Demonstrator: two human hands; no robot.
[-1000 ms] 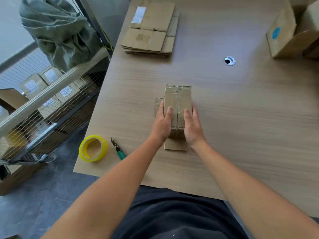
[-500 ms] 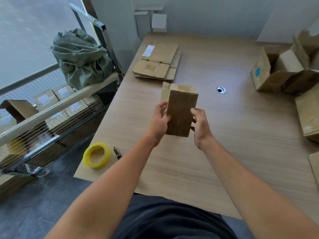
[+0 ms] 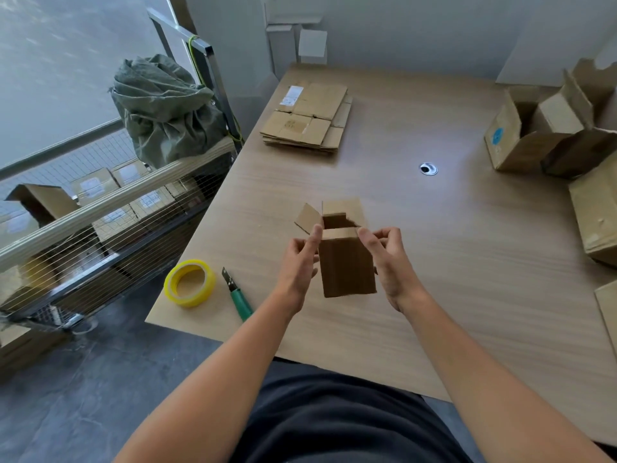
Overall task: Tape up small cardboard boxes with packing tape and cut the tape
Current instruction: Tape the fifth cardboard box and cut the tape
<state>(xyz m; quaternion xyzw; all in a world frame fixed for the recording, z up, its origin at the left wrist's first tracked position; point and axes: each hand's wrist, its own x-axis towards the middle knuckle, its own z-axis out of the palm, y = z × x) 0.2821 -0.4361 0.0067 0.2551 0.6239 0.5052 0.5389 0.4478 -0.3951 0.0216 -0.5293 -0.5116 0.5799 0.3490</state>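
A small cardboard box (image 3: 347, 265) stands upright on the wooden table (image 3: 467, 262), its top flaps spread and the inside showing. My left hand (image 3: 298, 262) touches its left side, thumb up at the near flap. My right hand (image 3: 387, 259) is against its right side, fingers curled at the top edge. A yellow roll of packing tape (image 3: 189, 283) lies flat near the table's left front corner. Beside it lies a green-handled utility knife (image 3: 237, 297), blade pointing away from me.
A stack of flattened cardboard boxes (image 3: 309, 118) lies at the back left of the table. Open and closed boxes (image 3: 541, 132) crowd the right edge. A round cable hole (image 3: 428, 168) sits mid-table. Left of the table stands a wire cart (image 3: 100, 208) holding boxes and a green sack (image 3: 163, 108).
The box was lying flat under both hands, then was lifted and turned. It now stands upright with its open end on top, and my view has tilted up.
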